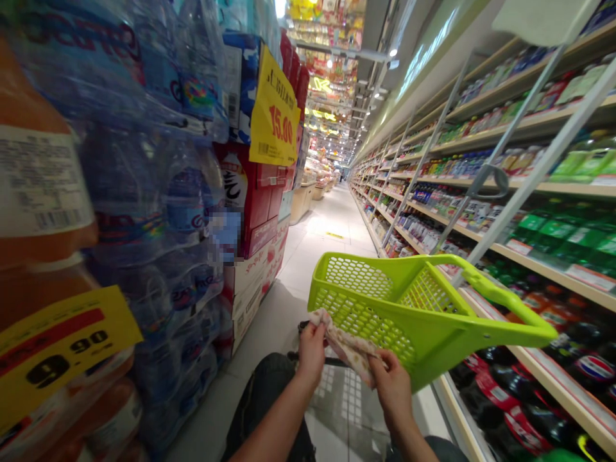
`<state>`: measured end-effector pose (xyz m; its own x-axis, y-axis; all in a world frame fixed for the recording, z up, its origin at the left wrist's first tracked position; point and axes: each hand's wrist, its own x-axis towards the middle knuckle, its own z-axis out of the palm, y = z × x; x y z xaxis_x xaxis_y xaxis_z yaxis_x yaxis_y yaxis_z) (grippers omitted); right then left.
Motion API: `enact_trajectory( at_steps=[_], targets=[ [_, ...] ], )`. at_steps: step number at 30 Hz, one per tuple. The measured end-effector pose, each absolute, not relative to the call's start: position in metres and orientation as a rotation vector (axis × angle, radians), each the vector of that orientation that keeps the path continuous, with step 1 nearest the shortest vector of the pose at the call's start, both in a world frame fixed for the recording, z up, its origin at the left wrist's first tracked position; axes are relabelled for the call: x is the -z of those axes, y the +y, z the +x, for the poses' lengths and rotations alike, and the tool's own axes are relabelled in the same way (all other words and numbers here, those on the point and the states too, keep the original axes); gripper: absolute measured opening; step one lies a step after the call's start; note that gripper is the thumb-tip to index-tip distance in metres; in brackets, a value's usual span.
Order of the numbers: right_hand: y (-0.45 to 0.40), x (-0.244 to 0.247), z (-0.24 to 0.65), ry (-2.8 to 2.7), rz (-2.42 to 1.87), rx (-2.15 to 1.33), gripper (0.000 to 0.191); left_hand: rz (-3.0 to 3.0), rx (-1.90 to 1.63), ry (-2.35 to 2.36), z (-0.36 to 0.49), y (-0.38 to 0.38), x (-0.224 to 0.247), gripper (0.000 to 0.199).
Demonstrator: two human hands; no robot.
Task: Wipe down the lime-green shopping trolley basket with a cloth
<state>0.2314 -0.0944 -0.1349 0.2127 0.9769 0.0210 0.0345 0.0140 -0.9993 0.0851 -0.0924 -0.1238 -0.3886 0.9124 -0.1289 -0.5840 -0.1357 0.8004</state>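
Note:
A light patterned cloth (353, 350) stretches between my two hands, just in front of a lime-green shopping cart (356, 317). My left hand (312, 346) pinches its far left end near the cart's lower corner. At the other end, my right hand (391, 375) has its fingers closed on the cloth beside the cart's side wall. The cart's basket has mesh walls, an inner divider and a long handle reaching right. I cannot tell whether the cloth touches the cart. My knees show below my forearms.
Stacked water bottle packs (158, 192) and red drink cartons (262, 199) rise on the left, with yellow price signs (276, 115) on them. Long drink shelves (481, 186) line the right. A tiled aisle floor (337, 221) runs ahead between them.

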Motion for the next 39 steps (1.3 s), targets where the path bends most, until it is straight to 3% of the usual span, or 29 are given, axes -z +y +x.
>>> enact_trajectory(
  at_steps=[3,11,16,20,21,26,29,32,36,39],
  targets=[
    [-0.098,0.131,0.222,-1.013,-1.191,-1.141,0.020,0.742,-1.848,1.138,0.096,-0.094,0.116,0.011],
    [-0.107,0.098,0.204,-0.802,-0.767,-1.541,0.025,0.449,-1.562,1.034,0.098,-0.090,0.128,0.029],
    [-0.107,0.096,0.204,-0.760,-0.785,-1.583,0.029,0.713,-1.803,1.265,0.091,-0.095,0.135,0.024],
    [-0.105,0.095,0.198,-0.711,-0.766,-1.574,0.032,0.635,-1.680,1.029,0.091,-0.103,0.126,0.007],
    [-0.103,0.096,0.197,-0.702,-0.767,-1.548,0.032,0.574,-1.620,0.939,0.092,-0.105,0.124,0.005],
    [-0.085,0.108,0.195,-0.940,-0.949,-1.253,0.024,0.529,-1.370,0.747,0.099,-0.110,0.119,0.033],
    [-0.081,0.114,0.196,-1.240,-1.116,-0.811,0.022,0.600,-1.468,0.980,0.094,-0.101,0.124,0.039],
    [-0.090,0.121,0.191,-1.703,-0.992,-0.417,0.035,0.640,-1.499,1.100,0.083,-0.092,0.128,0.036],
    [-0.092,0.143,0.177,-2.063,-0.857,-0.393,0.053,0.670,-1.352,0.932,0.071,-0.088,0.129,0.030],
    [-0.075,0.154,0.171,-1.979,-0.924,-0.438,0.049,0.596,-1.234,0.893,0.060,-0.088,0.132,0.030]
  ],
)
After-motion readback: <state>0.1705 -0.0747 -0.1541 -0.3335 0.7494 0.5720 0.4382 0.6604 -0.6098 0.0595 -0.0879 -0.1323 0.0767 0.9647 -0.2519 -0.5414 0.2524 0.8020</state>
